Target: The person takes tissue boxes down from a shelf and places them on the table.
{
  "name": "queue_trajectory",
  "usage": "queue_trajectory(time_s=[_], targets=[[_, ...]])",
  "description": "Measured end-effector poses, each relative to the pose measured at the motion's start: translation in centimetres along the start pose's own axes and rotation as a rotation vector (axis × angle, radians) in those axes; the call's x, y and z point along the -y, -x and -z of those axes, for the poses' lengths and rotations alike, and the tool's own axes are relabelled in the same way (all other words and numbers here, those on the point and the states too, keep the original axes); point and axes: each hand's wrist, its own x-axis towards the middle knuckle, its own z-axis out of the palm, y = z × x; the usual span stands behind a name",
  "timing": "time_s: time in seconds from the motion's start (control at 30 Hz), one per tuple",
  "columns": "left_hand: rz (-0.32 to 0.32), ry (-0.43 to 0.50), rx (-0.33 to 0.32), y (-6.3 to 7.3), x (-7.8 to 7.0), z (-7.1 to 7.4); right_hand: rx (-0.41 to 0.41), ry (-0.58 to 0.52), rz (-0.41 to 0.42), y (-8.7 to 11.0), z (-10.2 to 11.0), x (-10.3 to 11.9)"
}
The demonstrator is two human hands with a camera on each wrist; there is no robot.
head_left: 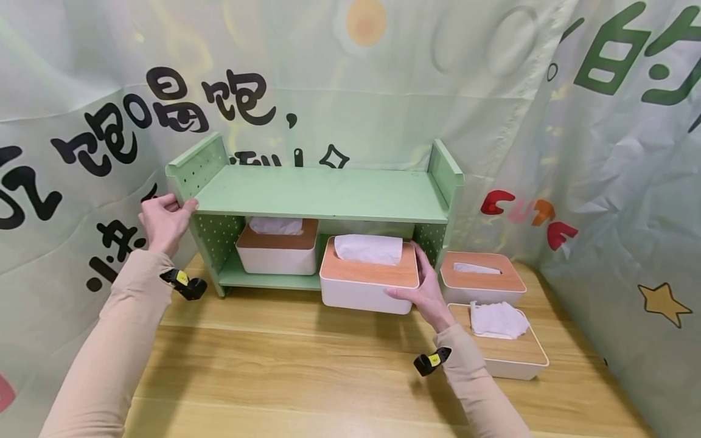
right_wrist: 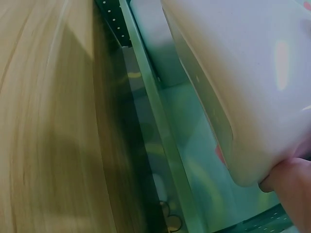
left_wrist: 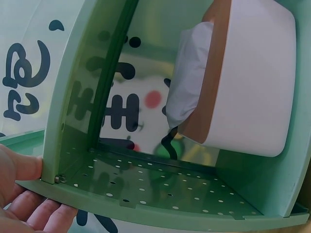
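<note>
My left hand (head_left: 164,222) grips the front edge of the green two-tier shelf (head_left: 323,193) at its left side panel; in the left wrist view the thumb and fingers (left_wrist: 59,219) lie on either side of that edge. My right hand (head_left: 424,292) holds a white tissue box (head_left: 364,297) with a wood-look lid by its right end, thumb on the front. This box hangs at the lower tier's opening, raised and slightly tilted, a tissue (head_left: 369,249) showing on top. A second tissue box (head_left: 278,258) with a browner-looking lid stands inside the lower tier at left.
Right of the shelf, two more tissue boxes stand on the wooden table (head_left: 263,377): one behind (head_left: 482,295) and one nearer (head_left: 509,368) with a crumpled tissue on top. A printed cloth (head_left: 356,109) hangs behind and at both sides.
</note>
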Motion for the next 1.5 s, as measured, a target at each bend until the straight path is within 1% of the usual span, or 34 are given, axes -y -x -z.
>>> queue_trajectory(time_s=[0.37, 0.67, 0.97, 1.33, 1.5], targets=[[0.002, -0.003, 0.009, -0.1, 0.0, 0.0, 0.006, -0.040, 0.005, 0.6, 0.0, 0.2], [0.027, -0.047, -0.007, -0.1, -0.1, -0.1, 0.006, -0.055, 0.009, 1.2, 0.2, 0.3], [0.010, -0.015, -0.009, 0.2, -0.2, -0.1, 0.014, -0.080, 0.024, 2.0, 0.4, 0.2], [-0.004, 0.022, 0.001, 0.2, -0.2, -0.1, 0.008, -0.028, 0.012, 2.8, 0.7, -0.2], [-0.016, 0.031, 0.005, 0.2, -0.2, 0.0, 0.009, -0.028, 0.009, 3.2, 0.8, -0.3]])
